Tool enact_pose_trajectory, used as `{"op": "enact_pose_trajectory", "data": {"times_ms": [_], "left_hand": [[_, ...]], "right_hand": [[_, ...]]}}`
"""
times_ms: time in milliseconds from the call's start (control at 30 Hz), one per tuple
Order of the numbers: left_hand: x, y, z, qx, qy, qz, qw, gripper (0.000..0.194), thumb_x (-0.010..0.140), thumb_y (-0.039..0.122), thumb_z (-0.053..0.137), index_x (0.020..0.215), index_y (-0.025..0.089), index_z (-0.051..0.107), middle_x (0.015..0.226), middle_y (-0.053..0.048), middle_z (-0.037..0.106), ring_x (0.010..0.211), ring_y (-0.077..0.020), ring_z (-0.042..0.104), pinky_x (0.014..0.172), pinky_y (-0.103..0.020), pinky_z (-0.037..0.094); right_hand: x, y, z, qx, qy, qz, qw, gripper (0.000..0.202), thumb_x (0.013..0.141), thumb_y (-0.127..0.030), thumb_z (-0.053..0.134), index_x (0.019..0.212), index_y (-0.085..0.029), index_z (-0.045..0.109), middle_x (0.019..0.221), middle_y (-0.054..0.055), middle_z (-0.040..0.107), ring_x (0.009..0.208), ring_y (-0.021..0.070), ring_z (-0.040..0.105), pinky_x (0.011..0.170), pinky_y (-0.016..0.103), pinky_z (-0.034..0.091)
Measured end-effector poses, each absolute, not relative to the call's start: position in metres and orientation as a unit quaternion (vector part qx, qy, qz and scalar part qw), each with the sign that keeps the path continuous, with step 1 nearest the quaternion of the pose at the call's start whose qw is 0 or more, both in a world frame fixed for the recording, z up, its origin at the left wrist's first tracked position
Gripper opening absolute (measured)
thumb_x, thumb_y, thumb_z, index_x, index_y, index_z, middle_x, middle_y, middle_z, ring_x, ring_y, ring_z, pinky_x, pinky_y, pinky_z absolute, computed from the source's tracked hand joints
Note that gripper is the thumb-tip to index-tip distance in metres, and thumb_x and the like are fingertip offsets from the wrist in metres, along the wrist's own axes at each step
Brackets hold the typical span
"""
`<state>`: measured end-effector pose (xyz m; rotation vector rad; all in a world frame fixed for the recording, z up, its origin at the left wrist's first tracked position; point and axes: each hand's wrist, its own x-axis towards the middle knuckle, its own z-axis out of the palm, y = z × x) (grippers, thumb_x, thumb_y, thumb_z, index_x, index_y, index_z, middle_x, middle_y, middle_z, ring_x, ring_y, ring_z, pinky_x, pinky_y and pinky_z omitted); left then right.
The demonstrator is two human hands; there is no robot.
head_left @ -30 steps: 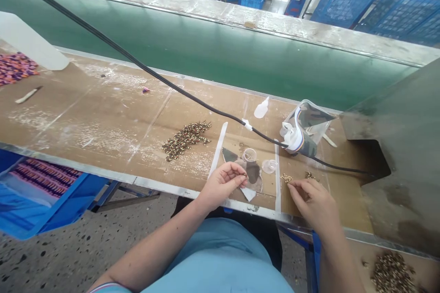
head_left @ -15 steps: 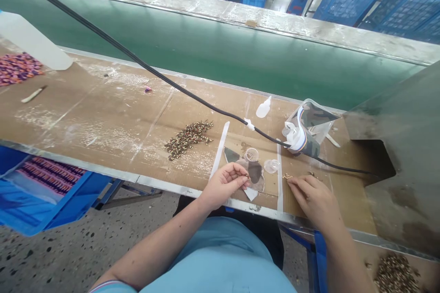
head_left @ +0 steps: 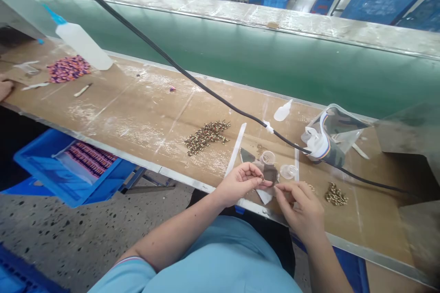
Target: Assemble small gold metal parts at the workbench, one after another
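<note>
My left hand (head_left: 239,184) is closed in a pinch on a small brown-and-gold piece (head_left: 262,177), above a camouflage-patterned scrap (head_left: 247,156). Close by on the right, the thumb and fingers of my right hand (head_left: 304,208) are pinched together; whatever they hold is too small to make out. A clear cup (head_left: 268,158) stands just beyond my hands, with a second clear round piece (head_left: 288,172) to its right. Right of my right hand lies a small heap of gold-brown pieces (head_left: 336,195). A larger pile of similar dark-and-gold pieces (head_left: 206,138) is farther left.
A black cable (head_left: 172,62) crosses above the cardboard-covered bench (head_left: 144,114). At the back lie a small white bottle (head_left: 283,111) and an open clear bag (head_left: 347,121). A large bottle (head_left: 84,46) leans beside pink-purple pieces (head_left: 68,69). Another person's hand (head_left: 5,89) shows far left.
My right hand has moved left from the tabletop beside the tiny bits to my left hand, leaving the small heap in view. My left hand keeps its pinch. The view has shifted left.
</note>
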<state>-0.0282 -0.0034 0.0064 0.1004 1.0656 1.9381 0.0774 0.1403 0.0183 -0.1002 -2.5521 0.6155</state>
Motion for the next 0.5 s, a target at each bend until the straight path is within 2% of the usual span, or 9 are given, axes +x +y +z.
{"op": "enact_pose_trajectory", "data": {"times_ms": [100,200,500], "left_hand": [[-0.028,-0.003,0.004,0.027,0.437,0.790,0.429,0.039,0.058,0.035,0.084,0.075,0.014,0.055,0.072,0.001,0.062,0.073,-0.0133,0.068,0.079,-0.030,0.053],[-0.027,-0.003,0.002,0.024,0.448,0.791,0.416,0.038,0.059,0.035,0.083,0.075,0.014,0.056,0.073,0.001,0.063,0.072,-0.0115,0.066,0.080,-0.029,0.053],[-0.026,-0.002,0.001,0.035,0.461,0.782,0.419,0.039,0.061,0.039,0.081,0.077,0.014,0.056,0.074,0.000,0.064,0.072,-0.0128,0.067,0.079,-0.029,0.053]], "right_hand": [[0.068,0.125,0.009,-0.047,-0.928,0.228,0.292,0.006,0.087,-0.020,0.057,0.087,-0.021,0.063,0.076,0.000,0.063,0.062,0.0086,0.058,0.059,0.019,0.047],[0.067,0.122,0.002,-0.037,-0.928,0.180,0.323,0.008,0.085,-0.016,0.061,0.091,-0.021,0.064,0.078,0.001,0.064,0.066,0.0091,0.060,0.062,0.020,0.047],[0.074,0.128,0.001,-0.001,-0.935,0.144,0.324,0.015,0.084,-0.015,0.061,0.097,-0.021,0.066,0.081,0.001,0.068,0.067,0.0100,0.063,0.064,0.021,0.049]]}}
